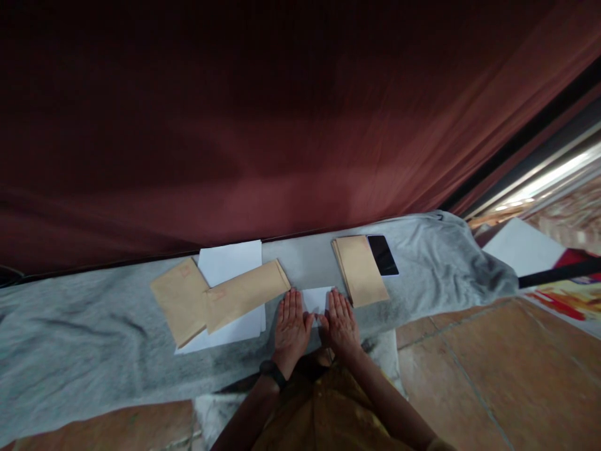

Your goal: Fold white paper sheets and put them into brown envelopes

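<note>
A small piece of white paper [315, 299], seemingly folded, lies on the grey cloth right in front of me. Flat on its left side rests my left hand [292, 322], fingers stretched out, with a dark band on the wrist. My right hand [342, 319] lies flat on the paper's right side, its fingers also straight. Both thumbs point inward over the paper. Left of my left hand, a brown envelope [248, 294] lies across a second brown envelope [181, 300] and white sheets [230, 257]. A stack of brown envelopes [361, 269] sits just beyond my right hand.
A phone [382, 255] with a dark screen lies beside the right stack. Wrinkled grey cloth [94, 338] covers the long narrow surface. Behind it rises a dark red fabric wall [300, 156]. Tiled floor [493, 369] and a colourful printed sheet [573, 300] show at right.
</note>
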Action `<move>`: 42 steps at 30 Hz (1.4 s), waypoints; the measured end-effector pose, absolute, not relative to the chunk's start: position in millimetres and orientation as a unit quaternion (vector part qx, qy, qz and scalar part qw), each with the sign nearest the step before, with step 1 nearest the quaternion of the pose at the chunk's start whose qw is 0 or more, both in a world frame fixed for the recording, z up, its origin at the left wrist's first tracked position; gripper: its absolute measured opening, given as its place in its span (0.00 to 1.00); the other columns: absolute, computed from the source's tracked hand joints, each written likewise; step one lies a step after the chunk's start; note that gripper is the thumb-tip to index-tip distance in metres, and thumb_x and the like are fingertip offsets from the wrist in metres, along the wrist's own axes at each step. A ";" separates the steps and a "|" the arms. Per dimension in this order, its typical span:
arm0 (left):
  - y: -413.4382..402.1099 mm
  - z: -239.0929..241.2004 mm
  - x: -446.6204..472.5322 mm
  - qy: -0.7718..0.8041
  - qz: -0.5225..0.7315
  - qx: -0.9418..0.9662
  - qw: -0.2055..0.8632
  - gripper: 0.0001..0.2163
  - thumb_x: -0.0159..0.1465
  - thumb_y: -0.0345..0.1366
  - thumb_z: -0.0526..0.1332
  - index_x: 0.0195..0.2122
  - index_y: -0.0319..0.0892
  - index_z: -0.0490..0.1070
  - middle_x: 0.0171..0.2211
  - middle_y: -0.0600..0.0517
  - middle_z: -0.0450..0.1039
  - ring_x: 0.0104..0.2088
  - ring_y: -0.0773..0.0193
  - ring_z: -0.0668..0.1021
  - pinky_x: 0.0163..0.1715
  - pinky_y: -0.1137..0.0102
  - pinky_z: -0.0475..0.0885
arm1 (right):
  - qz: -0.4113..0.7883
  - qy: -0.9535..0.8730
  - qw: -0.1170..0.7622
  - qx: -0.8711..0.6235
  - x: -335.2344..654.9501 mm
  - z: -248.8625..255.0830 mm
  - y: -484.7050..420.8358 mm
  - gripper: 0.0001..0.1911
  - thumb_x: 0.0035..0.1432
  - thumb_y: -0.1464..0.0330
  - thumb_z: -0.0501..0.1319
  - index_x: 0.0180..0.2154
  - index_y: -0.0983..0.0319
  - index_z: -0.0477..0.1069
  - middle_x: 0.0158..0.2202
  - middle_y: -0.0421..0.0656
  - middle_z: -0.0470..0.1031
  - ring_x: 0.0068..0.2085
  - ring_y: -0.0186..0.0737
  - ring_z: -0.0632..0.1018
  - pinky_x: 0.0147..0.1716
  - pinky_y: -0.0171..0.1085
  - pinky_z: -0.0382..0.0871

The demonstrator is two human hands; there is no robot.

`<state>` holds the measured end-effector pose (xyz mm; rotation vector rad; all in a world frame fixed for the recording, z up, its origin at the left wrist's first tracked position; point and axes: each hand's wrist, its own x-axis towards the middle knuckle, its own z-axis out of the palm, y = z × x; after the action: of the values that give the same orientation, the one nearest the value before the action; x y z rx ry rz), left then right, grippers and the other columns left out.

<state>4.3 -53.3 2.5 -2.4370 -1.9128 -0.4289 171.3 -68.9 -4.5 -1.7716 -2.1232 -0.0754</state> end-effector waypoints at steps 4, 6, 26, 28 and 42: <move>-53.2 4.2 5.5 -0.611 -0.147 -0.778 0.008 0.30 0.72 0.44 0.48 0.70 0.30 0.49 0.69 0.35 0.54 0.71 0.49 0.55 0.67 0.51 0.58 | -0.007 -0.763 0.174 -0.622 177.1 -4.5 -86.4 0.35 0.71 0.61 0.48 0.72 0.68 0.42 0.70 0.56 0.54 0.70 0.52 0.58 0.66 0.53 0.56; -52.7 4.9 5.2 -0.613 -0.151 -0.775 0.007 0.31 0.72 0.45 0.47 0.71 0.30 0.48 0.69 0.35 0.54 0.70 0.49 0.57 0.67 0.51 0.58 | 0.001 -0.766 0.170 -0.620 180.6 -3.6 -94.0 0.34 0.71 0.61 0.49 0.71 0.67 0.43 0.70 0.55 0.54 0.70 0.52 0.57 0.66 0.54 0.56; -22.8 23.8 61.6 -0.428 -0.126 -0.888 -0.115 0.27 0.74 0.48 0.45 0.70 0.39 0.53 0.71 0.45 0.51 0.71 0.59 0.55 0.69 0.56 0.52 | 0.023 -0.808 0.148 -0.570 193.1 3.8 -106.0 0.30 0.66 0.67 0.53 0.68 0.65 0.57 0.69 0.52 0.59 0.70 0.53 0.57 0.67 0.58 0.56; -18.8 21.4 59.4 -0.427 -0.124 -0.889 -0.105 0.27 0.74 0.49 0.44 0.70 0.40 0.53 0.72 0.46 0.51 0.71 0.60 0.54 0.70 0.57 0.51 | 0.032 -0.807 0.145 -0.571 193.4 4.9 -105.0 0.31 0.66 0.68 0.53 0.69 0.64 0.55 0.69 0.52 0.58 0.70 0.53 0.57 0.67 0.57 0.55; -26.1 13.4 26.7 -0.516 -0.106 -0.848 -0.055 0.32 0.72 0.52 0.47 0.71 0.36 0.49 0.72 0.43 0.48 0.72 0.57 0.51 0.70 0.57 0.48 | 0.013 -0.795 0.166 -0.583 196.0 -2.0 -105.6 0.32 0.72 0.61 0.49 0.71 0.66 0.47 0.71 0.55 0.53 0.70 0.55 0.58 0.65 0.56 0.54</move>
<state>26.7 -26.1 13.4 -2.7611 -1.6814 -0.3451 196.0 -105.6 -2.0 -1.6611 -2.2643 0.0372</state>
